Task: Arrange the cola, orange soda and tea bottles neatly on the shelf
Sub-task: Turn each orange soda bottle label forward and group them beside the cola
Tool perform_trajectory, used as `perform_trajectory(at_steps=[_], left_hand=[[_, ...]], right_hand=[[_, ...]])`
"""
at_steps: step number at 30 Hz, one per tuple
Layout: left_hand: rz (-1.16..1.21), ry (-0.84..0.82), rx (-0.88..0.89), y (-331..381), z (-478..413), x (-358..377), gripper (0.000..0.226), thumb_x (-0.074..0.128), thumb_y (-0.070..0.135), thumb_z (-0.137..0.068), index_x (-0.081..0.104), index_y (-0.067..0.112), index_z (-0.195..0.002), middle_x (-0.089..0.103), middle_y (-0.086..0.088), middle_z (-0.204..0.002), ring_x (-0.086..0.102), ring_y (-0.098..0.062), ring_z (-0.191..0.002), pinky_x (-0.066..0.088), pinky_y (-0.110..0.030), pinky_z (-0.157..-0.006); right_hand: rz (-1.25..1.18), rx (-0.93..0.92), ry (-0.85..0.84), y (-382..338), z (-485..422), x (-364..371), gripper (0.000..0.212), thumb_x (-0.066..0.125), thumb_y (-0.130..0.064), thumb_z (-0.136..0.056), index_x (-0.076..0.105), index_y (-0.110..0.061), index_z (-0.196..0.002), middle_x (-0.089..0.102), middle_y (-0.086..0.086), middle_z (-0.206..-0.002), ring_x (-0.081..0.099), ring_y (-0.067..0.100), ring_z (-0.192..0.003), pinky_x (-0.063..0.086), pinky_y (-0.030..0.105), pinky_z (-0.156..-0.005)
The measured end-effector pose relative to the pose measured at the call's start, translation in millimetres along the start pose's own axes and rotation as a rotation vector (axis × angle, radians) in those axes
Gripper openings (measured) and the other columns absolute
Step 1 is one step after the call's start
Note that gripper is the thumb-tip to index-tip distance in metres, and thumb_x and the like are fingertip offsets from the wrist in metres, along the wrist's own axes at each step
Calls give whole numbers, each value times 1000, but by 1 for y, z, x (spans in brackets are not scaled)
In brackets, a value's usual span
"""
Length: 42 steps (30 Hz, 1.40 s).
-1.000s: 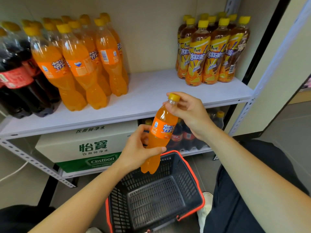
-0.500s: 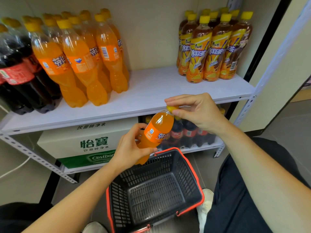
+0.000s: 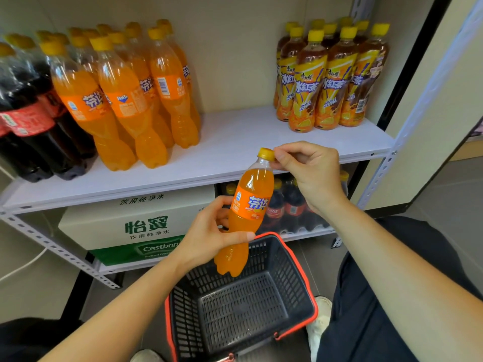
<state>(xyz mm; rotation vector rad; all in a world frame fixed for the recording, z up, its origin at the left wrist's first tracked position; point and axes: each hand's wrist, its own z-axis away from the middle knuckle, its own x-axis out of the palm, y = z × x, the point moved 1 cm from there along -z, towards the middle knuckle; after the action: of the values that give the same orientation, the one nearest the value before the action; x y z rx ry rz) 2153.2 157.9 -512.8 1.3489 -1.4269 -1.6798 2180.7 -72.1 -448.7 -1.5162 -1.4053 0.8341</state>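
An orange soda bottle (image 3: pixel 248 210) with a yellow cap is held nearly upright above the basket, in front of the shelf edge. My left hand (image 3: pixel 209 235) grips its lower body. My right hand (image 3: pixel 311 171) pinches the cap with its fingertips. On the white shelf (image 3: pixel 235 142) stand several orange soda bottles (image 3: pixel 125 100) left of centre, cola bottles (image 3: pixel 26 121) at the far left and tea bottles (image 3: pixel 329 79) at the right. Between the orange soda and the tea the shelf board is bare.
A black basket with a red rim (image 3: pixel 311 296) sits on the floor below my hands, with nothing in it. On the lower shelf are a white and green water carton (image 3: pixel 136 226) and more cola bottles (image 3: pixel 292 205). A metal upright (image 3: pixel 386 163) bounds the shelf on the right.
The bottle was tipped toward the shelf half a second ago and is now back nearly upright. My right hand has shifted from covering the cap to pinching it from the side.
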Motion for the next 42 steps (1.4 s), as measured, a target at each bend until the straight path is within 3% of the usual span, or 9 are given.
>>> perform_trajectory(at_steps=[4,8,11,14,20,24,31,36,42], left_hand=[[116,5,-43,4,-2,-1,66,91,30,-66,58,20,-122,78,-2,-107,74,-21,-92,57,-27,-80],[288,57,-78,16,-4,-6,64,92,13,-68,58,11,-121,78,-11,-106,76,-25,-94,60,-32,-79],[374,124,-81,25,-6,-15,61,83,24,-69,59,14,-124,79,-6,-105,76,-22,-91,60,-32,-70],[412,181,-90,31,-8,-26,64,78,30,-73,57,11,-130,78,-3,-103,76,-20,-93,61,-33,-71],[548,242,-149,27,-12,-39,62,77,35,-80,56,12,-134,76,-2,-104,75,-21,-94,60,-36,-76],[568,246,-141,28,-13,-45,64,75,36,-83,55,9,-137,76,-3,-104,74,-20,-94,60,-35,-74],[531,330,-123,26,-16,-50,70,83,34,-81,52,9,-139,74,-8,-115,74,-24,-102,59,-38,-80],[458,353,-54,24,-16,-48,62,82,25,-79,51,14,-132,78,-4,-107,76,-23,-101,62,-39,-81],[350,333,22,31,-15,-42,55,84,25,-73,54,22,-118,79,-3,-106,76,-21,-97,60,-29,-75]], right_hand=[[12,23,-102,-3,3,1,32,71,0,-91,76,-28,-105,79,0,-101,76,21,-93,61,28,-82],[47,135,-174,-3,10,4,27,68,2,-93,73,-19,-109,79,2,-106,77,18,-94,61,25,-77],[68,370,-275,3,19,8,25,68,-1,-94,70,-16,-114,75,17,-111,76,21,-87,63,29,-71],[-14,703,-331,12,36,17,19,64,-10,-99,68,-10,-117,73,22,-116,76,28,-91,63,35,-71],[-480,1141,-486,18,71,39,41,54,-30,-102,62,-3,-131,67,27,-128,68,41,-116,62,44,-86],[-706,1101,-545,14,81,47,46,59,-24,-97,58,1,-136,61,32,-134,63,40,-124,60,43,-91],[-452,842,-365,22,88,56,44,71,-18,-85,65,-5,-126,73,18,-119,73,27,-108,61,29,-81],[-575,996,-181,31,84,56,25,59,3,-96,64,7,-120,74,25,-113,75,30,-101,62,29,-73],[-473,1048,-178,36,80,53,23,68,-3,-93,69,1,-115,77,19,-102,78,25,-93,62,27,-69]])
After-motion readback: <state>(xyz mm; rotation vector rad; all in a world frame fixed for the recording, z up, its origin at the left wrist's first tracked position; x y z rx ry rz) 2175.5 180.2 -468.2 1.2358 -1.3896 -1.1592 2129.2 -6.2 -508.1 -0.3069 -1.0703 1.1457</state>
